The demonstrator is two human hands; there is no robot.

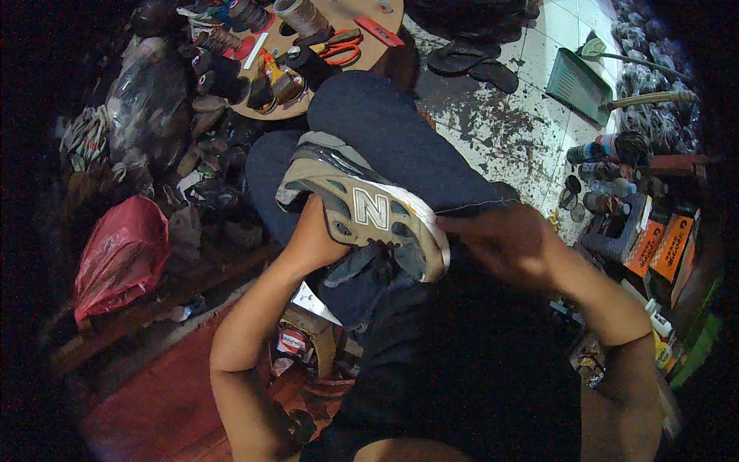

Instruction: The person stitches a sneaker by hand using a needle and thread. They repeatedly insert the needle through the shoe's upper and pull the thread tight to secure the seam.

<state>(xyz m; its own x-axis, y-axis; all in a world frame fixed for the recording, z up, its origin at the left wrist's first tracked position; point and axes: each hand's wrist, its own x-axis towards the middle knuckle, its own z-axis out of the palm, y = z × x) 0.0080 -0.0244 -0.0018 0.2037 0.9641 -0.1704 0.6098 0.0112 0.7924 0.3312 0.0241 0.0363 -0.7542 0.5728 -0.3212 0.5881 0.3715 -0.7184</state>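
A beige and grey sneaker with a white sole and a pale side emblem lies tilted across my lap, on dark trousers. My left hand reaches into its opening and holds it from within; the fingers are hidden inside. To the right, my right hand is closed close to the sole's edge, in deep shadow. What sits between its fingers cannot be made out. A thin pale thread runs from the sole's edge to the top of my right hand.
Thread spools and orange-handled scissors lie on a round wooden board ahead. A red plastic bag is at left. Sandals, a green dustpan, bottles and orange boxes stand at right.
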